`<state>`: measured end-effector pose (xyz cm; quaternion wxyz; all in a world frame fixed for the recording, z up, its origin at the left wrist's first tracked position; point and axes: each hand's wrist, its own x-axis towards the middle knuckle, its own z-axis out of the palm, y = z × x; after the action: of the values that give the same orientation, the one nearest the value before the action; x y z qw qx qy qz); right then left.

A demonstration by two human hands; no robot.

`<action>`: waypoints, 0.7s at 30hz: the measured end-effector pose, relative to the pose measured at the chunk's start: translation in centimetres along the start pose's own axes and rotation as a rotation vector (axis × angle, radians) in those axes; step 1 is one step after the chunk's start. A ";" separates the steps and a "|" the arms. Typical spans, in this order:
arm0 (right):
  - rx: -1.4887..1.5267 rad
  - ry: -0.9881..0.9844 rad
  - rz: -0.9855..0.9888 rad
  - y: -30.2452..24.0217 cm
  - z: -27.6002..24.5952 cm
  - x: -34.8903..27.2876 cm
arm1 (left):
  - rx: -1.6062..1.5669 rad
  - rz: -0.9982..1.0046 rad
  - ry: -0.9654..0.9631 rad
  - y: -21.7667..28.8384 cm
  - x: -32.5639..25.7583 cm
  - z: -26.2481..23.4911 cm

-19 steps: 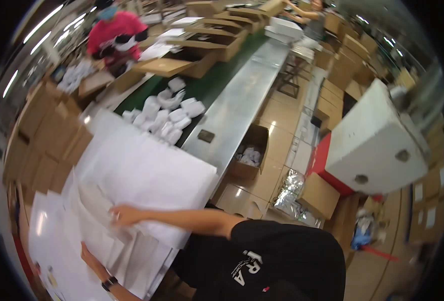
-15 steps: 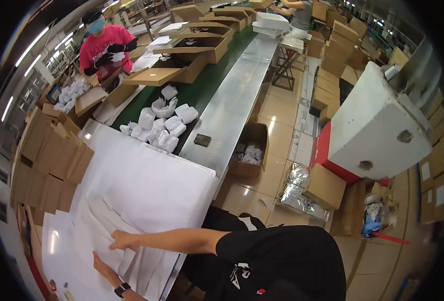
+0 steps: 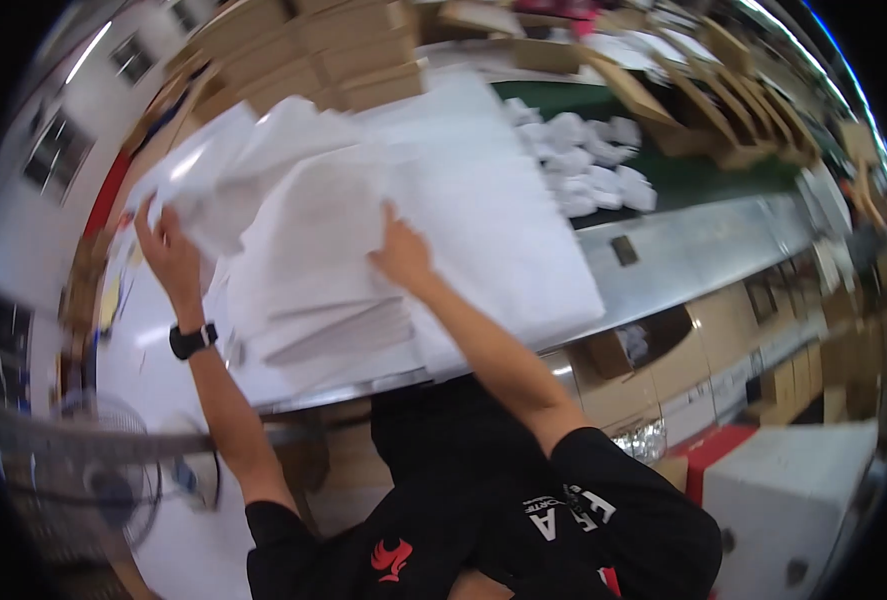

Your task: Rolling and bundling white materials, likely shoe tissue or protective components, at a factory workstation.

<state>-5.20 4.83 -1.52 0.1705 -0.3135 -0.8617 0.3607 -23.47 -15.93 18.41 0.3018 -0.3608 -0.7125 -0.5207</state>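
- Packing bench (image 3: 523, 330) by the conveyor, white sheets all over it
- since half a second ago the paper stack (image 3: 313, 270) went from lying low to right under my hands
- left hand (image 3: 168, 250) now closed on a crumpled top sheet (image 3: 213, 180), lifting it
- right hand (image 3: 400, 255) spread flat, pinning the stack
- green belt (image 3: 693, 170) beyond carries small white packets (image 3: 588, 160), so I'd say I'm peeling one sheet off

Left hand (image 3: 168, 250) fingertips behind paper (image 3: 313, 230)
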 end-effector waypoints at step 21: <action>0.500 0.163 -0.093 8.5 -15.5 -9.9 | -0.225 -0.053 -0.353 9.8 -23.5 10.3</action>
<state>13.76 10.89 2.15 0.3278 -0.2500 -0.7428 0.5275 -2.85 -8.79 1.77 0.1161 -0.4591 -0.7008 -0.5335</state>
